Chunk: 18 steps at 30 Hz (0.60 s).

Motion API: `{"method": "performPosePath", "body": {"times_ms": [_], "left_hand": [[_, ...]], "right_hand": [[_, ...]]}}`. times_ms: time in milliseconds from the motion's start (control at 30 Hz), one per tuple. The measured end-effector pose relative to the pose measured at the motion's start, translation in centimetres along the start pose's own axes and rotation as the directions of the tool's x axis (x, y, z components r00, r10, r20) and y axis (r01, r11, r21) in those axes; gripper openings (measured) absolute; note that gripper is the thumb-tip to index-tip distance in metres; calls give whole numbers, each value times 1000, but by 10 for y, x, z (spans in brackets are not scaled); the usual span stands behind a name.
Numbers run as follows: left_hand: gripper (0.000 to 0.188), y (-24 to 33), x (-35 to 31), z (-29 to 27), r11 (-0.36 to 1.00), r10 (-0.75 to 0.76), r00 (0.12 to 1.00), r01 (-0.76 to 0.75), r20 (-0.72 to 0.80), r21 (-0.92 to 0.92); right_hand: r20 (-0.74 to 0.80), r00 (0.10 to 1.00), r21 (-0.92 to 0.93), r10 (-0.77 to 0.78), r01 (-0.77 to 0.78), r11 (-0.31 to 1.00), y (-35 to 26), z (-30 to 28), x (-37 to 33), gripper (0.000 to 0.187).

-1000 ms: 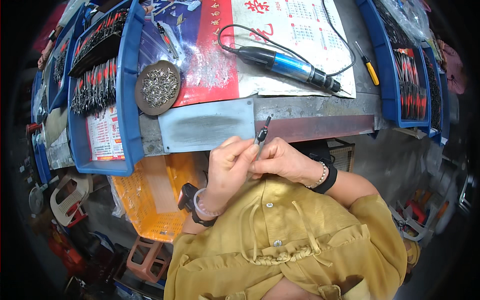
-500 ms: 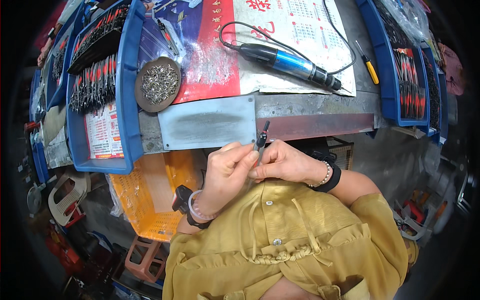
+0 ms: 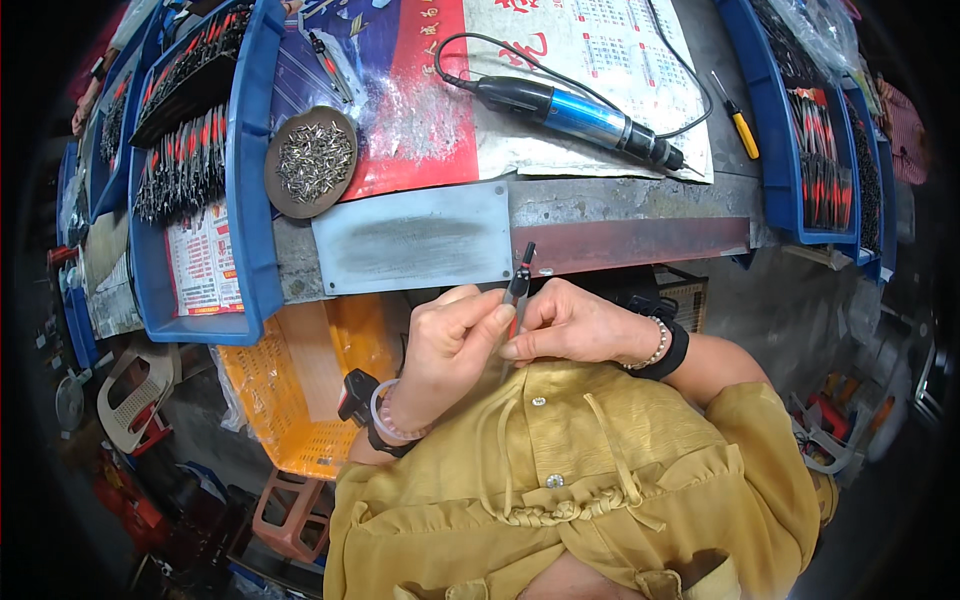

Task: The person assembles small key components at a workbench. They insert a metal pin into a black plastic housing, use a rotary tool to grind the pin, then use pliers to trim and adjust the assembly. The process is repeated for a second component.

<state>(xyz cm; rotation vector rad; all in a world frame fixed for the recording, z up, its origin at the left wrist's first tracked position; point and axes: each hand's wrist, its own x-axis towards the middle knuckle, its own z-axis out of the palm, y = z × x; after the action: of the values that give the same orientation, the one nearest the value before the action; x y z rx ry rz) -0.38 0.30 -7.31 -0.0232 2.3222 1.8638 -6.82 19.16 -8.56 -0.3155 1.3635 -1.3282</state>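
My left hand [image 3: 455, 340] pinches a drawing compass [image 3: 517, 287] with thumb and fingertips, just beyond the bench's front edge and close to my chest. The compass stands nearly upright. Its black top points away from me, and its grey and red legs run down between my hands. My right hand [image 3: 570, 325] is closed around the lower legs, whose tips are hidden by my fingers. Right beside my hands, on the bench edge, lies a light-blue plate [image 3: 420, 240] with a dark worn patch.
A brown bowl of small metal screws [image 3: 314, 163] stands behind the plate. A blue electric screwdriver [image 3: 585, 118] rests on paper, with a yellow-handled screwdriver [image 3: 741, 128] farther right. Blue bins [image 3: 262, 200] of red-and-black compasses flank the bench. An orange crate [image 3: 300, 400] sits below.
The compass has turned slightly within my fingers, and its top sits a little differently. Both hands keep their grip in nearly the same place. The bench view has shifted slightly.
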Motion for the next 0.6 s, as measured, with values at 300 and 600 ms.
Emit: {"method": "performPosePath", "body": {"times_ms": [300,600], "left_hand": [[49,-23,16,-13,445,-302,805,593,511,-671],[47,-47,20,-10,206,-132,837,547,531,-811]], "right_hand": [[38,998,364,-44,27,931,0,-5,5,25],[83,997,367,1,-31,930,-8,-4,-3,27]]}}
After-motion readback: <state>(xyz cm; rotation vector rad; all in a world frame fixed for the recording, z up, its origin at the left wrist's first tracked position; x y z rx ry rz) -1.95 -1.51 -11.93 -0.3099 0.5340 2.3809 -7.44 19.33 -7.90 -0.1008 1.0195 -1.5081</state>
